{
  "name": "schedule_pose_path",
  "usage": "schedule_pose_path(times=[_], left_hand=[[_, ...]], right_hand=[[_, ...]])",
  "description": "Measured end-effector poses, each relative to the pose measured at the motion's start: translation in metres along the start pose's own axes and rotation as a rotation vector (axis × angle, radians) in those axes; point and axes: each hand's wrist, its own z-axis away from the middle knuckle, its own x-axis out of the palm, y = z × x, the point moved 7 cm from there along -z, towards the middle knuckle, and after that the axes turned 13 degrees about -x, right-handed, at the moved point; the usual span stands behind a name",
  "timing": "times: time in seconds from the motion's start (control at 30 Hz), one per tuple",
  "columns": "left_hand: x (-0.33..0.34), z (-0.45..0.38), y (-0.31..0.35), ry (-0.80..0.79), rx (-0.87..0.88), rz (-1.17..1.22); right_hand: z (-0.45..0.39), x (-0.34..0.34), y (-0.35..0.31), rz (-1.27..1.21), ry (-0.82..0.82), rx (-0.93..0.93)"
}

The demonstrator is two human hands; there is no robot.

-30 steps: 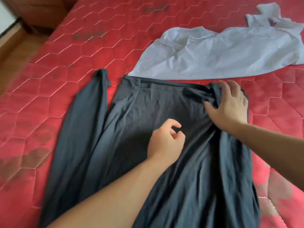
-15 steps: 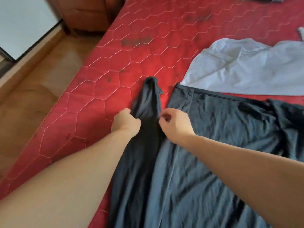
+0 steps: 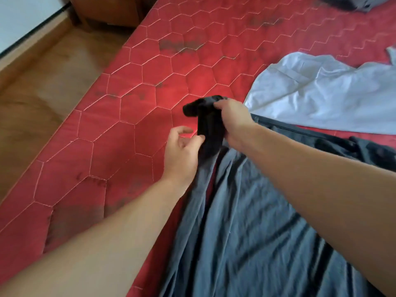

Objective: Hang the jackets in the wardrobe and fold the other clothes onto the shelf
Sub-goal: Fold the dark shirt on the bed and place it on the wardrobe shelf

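right hand (image 3: 232, 123) gripping bunched dark-grey sleeve (image 3: 206, 125)

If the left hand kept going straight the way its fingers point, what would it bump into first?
Probably the dark sleeve that the right hand grips: the left hand has its fingertips almost on it already, though depth is unclear.

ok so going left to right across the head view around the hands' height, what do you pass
Wooden floor → bare red mattress → left hand → dark sleeve → right hand → white garment
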Motion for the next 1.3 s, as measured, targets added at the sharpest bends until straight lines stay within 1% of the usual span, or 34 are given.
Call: schedule_pose_path(times=[0.03,0.07,0.1,0.17,0.23,0.3,0.4,0.43,0.53,0.6,0.67,0.7,0.77,0.83,0.87,0.97,1.0,1.03,1.1,1.13,1.17,1.2,1.23,1.27,1.3], left_hand=[[-0.001,-0.002,-0.002,0.083,0.011,0.029],[0.001,-0.003,-0.005,0.125,0.015,-0.008],[0.006,-0.007,-0.011,0.118,-0.003,-0.072],[0.022,-0.012,-0.028,-0.010,-0.084,-0.242],[0.033,-0.010,-0.039,-0.108,-0.123,-0.486],[0.039,-0.006,-0.043,-0.153,-0.099,-0.635],[0.048,0.005,-0.040,-0.167,-0.002,-0.846],[0.048,0.007,-0.041,-0.166,-0.003,-0.873],[0.046,0.008,-0.046,-0.177,-0.018,-0.857],[0.038,0.003,-0.043,-0.101,-0.007,-0.776],[0.030,-0.002,-0.041,-0.036,0.003,-0.722],[0.029,-0.004,-0.041,-0.032,0.008,-0.726],[0.030,-0.005,-0.042,-0.040,0.008,-0.751],[0.029,-0.005,-0.042,-0.039,0.015,-0.759],[0.028,-0.006,-0.043,-0.037,0.013,-0.742],[0.024,-0.011,-0.046,-0.059,-0.005,-0.712],[0.024,-0.013,-0.047,-0.068,-0.006,-0.723],[0.024,-0.014,-0.047,-0.071,-0.006,-0.736],[0.024,-0.014,-0.049,-0.062,0.008,-0.748],[0.025,-0.015,-0.049,-0.059,0.022,-0.742],[0.025,-0.015,-0.049,-0.055,0.032,-0.733],[0.024,-0.016,-0.048,-0.049,0.038,-0.725],[0.024,-0.016,-0.047,-0.042,0.047,-0.720],[0.024,-0.014,-0.046,-0.035,0.060,-0.720],[0.025,-0.011,-0.045,-0.031,0.078,-0.725]], right_hand=[[0.000,-0.012,-0.006,-0.224,0.043,0.030],[-0.003,-0.025,-0.006,-0.384,0.067,0.064],[-0.004,-0.039,-0.002,-0.481,0.088,0.100],[-0.008,-0.073,0.026,-0.471,0.147,0.167],[-0.002,-0.096,0.062,-0.277,0.169,0.265],[0.004,-0.113,0.080,-0.012,0.174,0.303],[0.000,-0.114,0.064,0.293,0.129,0.177],[-0.002,-0.115,0.059,0.346,0.142,0.152],[-0.012,-0.117,0.039,0.317,0.215,0.042],[-0.021,-0.123,0.029,0.271,0.261,-0.024],[-0.025,-0.129,0.030,0.245,0.284,0.020],[-0.026,-0.134,0.034,0.259,0.304,0.046],[-0.024,-0.144,0.036,0.458,0.367,0.027],[-0.016,-0.142,0.026,0.689,0.383,-0.095],[-0.012,-0.137,0.023,0.748,0.353,-0.119],[-0.011,-0.123,0.042,0.815,0.129,-0.045],[-0.011,-0.123,0.042,0.823,0.109,-0.059],[-0.014,-0.129,0.039,0.799,0.152,-0.098],[-0.012,-0.144,0.027,0.745,0.300,-0.162],[-0.006,-0.145,0.020,0.761,0.322,-0.225],[0.003,-0.133,0.015,0.806,0.264,-0.336],[0.017,-0.112,0.013,0.861,0.131,-0.487],[0.039,-0.087,0.016,0.904,-0.048,-0.645],[0.067,-0.063,0.025,0.948,-0.249,-0.748],[0.094,-0.049,0.042,1.011,-0.424,-0.790]])
